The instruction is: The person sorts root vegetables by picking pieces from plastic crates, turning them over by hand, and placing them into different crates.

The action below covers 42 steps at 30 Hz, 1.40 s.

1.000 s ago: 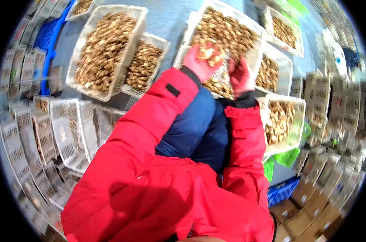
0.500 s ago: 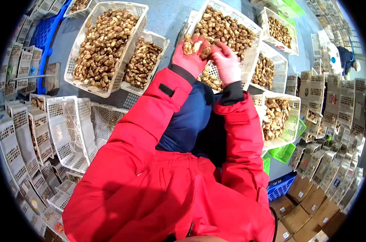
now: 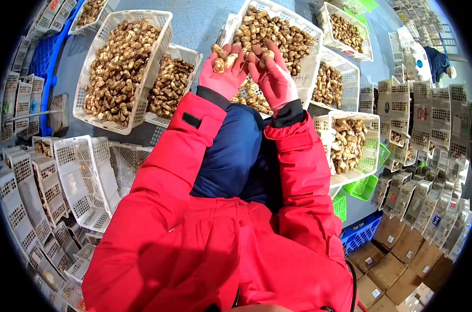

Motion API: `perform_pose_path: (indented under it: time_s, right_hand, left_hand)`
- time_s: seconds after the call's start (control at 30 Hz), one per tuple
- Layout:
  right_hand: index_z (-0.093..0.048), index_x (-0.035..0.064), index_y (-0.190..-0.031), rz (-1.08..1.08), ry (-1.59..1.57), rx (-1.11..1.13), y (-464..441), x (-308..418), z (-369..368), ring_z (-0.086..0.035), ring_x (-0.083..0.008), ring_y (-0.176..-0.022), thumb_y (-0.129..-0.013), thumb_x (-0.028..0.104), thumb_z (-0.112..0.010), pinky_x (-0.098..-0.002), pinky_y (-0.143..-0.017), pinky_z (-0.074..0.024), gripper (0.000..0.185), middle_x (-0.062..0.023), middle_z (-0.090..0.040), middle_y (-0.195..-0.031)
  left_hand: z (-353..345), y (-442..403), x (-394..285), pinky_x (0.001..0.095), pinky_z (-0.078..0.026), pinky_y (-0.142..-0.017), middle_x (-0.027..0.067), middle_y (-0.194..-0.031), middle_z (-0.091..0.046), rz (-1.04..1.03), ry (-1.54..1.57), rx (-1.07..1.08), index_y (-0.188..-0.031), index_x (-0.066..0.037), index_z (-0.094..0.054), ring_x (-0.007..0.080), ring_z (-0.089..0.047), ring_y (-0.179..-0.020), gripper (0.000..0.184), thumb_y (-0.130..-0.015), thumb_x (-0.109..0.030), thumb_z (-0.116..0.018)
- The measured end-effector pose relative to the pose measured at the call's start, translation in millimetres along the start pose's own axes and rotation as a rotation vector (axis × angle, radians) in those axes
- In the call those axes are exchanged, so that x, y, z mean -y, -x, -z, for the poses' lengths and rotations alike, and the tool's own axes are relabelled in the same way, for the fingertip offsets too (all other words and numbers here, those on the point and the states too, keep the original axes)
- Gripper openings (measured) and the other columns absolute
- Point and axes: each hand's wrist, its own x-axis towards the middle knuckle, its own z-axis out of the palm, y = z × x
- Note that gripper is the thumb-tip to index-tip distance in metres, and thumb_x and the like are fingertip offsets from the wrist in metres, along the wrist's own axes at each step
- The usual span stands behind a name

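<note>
Seated person, red sleeves, both hands over the near half of the middle crate (image 3: 309,67), side by side. Left hand (image 3: 220,80) palm up, fingers loosely curled, cradling a few tubers (image 3: 219,64) in the palm and along the fingers, above the crate's left edge. Right hand (image 3: 275,83) half closed, thumb and fingers bent about a single tuber (image 3: 267,54); how firm the grip is, cannot tell. Below, the crate's heap (image 3: 285,32) lies thick from the far edge to the middle; paler pieces (image 3: 251,99) lie near its near edge, partly hidden by the hands. Handwriting on the crate's right wall, close to the near corner. Left of it on the floor (image 3: 199,23): a small crate (image 3: 193,56) of tubers, then a big crate (image 3: 165,32), piled high. Right: a low crate (image 3: 348,83) just beside the middle crate's right edge; nearer the person, another crate (image 3: 372,135) of paler tubers. Green baskets (image 3: 361,188) just beyond. Cartons (image 3: 389,270) farther right. Another person (image 3: 437,63) bent over, well apart.
</note>
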Motion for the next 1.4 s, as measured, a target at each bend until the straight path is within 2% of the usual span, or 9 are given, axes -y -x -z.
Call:
perform_pose_path:
  time_s: [0.33,0.53,0.8,0.9,1.03,1.2,1.3,1.33,1.4]
  right_hand:
    - [-0.033,0.0004,-0.138,0.192,0.35,-0.294,-46,26,45,-0.061,-0.0248,-0.098,-0.091,0.004,-0.054,-0.0303,-0.083,-0.052,0.051,-0.0185,-0.058,-0.112]
    - [-0.037,-0.0036,-0.137,0.442,1.037,0.034,-81,4,-102,-0.055,-0.0225,-0.108,-0.083,0.021,-0.069,-0.0324,-0.092,-0.0443,0.068,-0.0178,-0.051,-0.127]
    - [-0.058,-0.0009,-0.12,-0.087,0.775,-0.163,-43,-2,-24,-0.064,-0.0145,-0.08,-0.09,0.014,-0.056,-0.0269,-0.071,-0.0525,0.033,-0.0085,-0.066,-0.097]
    - [-0.063,0.0011,-0.113,-0.099,1.114,-0.089,-23,-29,-30,-0.065,-0.0162,-0.077,-0.083,0.018,-0.061,-0.0285,-0.071,-0.0519,0.035,-0.0084,-0.068,-0.092]
    - [-0.06,0.0019,-0.112,0.149,1.729,0.15,0,-76,-55,-0.065,-0.025,-0.082,-0.08,0.024,-0.065,-0.0321,-0.074,-0.0499,0.039,-0.0179,-0.065,-0.089]
    - [-0.059,0.0028,-0.119,-0.188,1.51,0.115,-1,-29,-48,-0.062,-0.0114,-0.084,-0.085,0.022,-0.064,-0.0261,-0.076,-0.049,0.039,-0.0083,-0.068,-0.097]
    - [-0.06,0.0039,-0.121,-0.2,1.241,-0.118,-22,15,53,-0.062,-0.0102,-0.083,-0.092,0.02,-0.059,-0.0235,-0.076,-0.0494,0.033,-0.0042,-0.067,-0.102]
    - [-0.058,0.0039,-0.122,-0.247,1.124,-0.231,-28,31,90,-0.063,-0.0124,-0.083,-0.093,0.021,-0.058,-0.0248,-0.074,-0.0505,0.034,-0.0057,-0.067,-0.099]
    - [-0.062,0.003,-0.113,-0.285,0.898,-0.492,-42,40,168,-0.054,-0.0095,-0.064,-0.089,0.02,-0.059,-0.0243,-0.059,-0.0442,0.029,-0.0017,-0.063,-0.083]
  left_hand:
    - [5,14,-21,0.052,-0.044,-0.096,0.0146,-0.128,-0.054,-0.004,-0.121,0.035,-0.128,-0.019,-0.05,0.0352,-0.054,-0.115,0.036,-0.092,-0.014,-0.051]
    - [-22,30,-29,0.0524,-0.04,-0.099,0.015,-0.133,-0.049,-0.046,-0.201,-0.106,-0.12,-0.016,-0.053,0.0371,-0.047,-0.121,0.03,-0.096,-0.03,-0.043]
    - [-5,31,-43,0.0562,-0.038,-0.102,0.0162,-0.131,-0.048,-0.09,-0.058,-0.074,-0.122,-0.011,-0.051,0.0356,-0.047,-0.12,0.03,-0.094,-0.024,-0.05]
    - [6,26,-40,0.0553,-0.038,-0.102,0.0165,-0.132,-0.048,-0.334,-0.605,-0.068,-0.126,-0.01,-0.047,0.0347,-0.048,-0.12,0.033,-0.095,-0.024,-0.048]
    - [-7,28,-32,0.05,-0.043,-0.099,0.0162,-0.128,-0.051,-0.244,-0.303,-0.227,-0.126,-0.008,-0.048,0.0333,-0.052,-0.115,0.035,-0.097,-0.026,-0.046]
    - [74,27,-87,0.0463,-0.047,-0.095,0.0198,-0.121,-0.056,-0.162,-0.045,-0.152,-0.124,0.0,-0.05,0.0341,-0.055,-0.111,0.037,-0.094,-0.022,-0.047]
    - [74,43,-124,0.0552,-0.033,-0.107,0.0262,-0.142,-0.032,-0.314,0.26,-0.657,-0.139,-0.001,-0.03,0.0381,-0.035,-0.132,0.06,-0.093,-0.035,-0.045]
    - [133,42,-156,0.0573,-0.029,-0.108,0.0265,-0.145,-0.027,-0.262,0.043,-0.457,-0.142,-0.001,-0.024,0.0394,-0.026,-0.136,0.066,-0.092,-0.039,-0.046]
    - [78,43,-125,0.056,-0.029,-0.108,0.0263,-0.145,-0.027,-0.229,0.205,-0.71,-0.142,0.0,-0.023,0.04,-0.027,-0.136,0.065,-0.093,-0.037,-0.045]
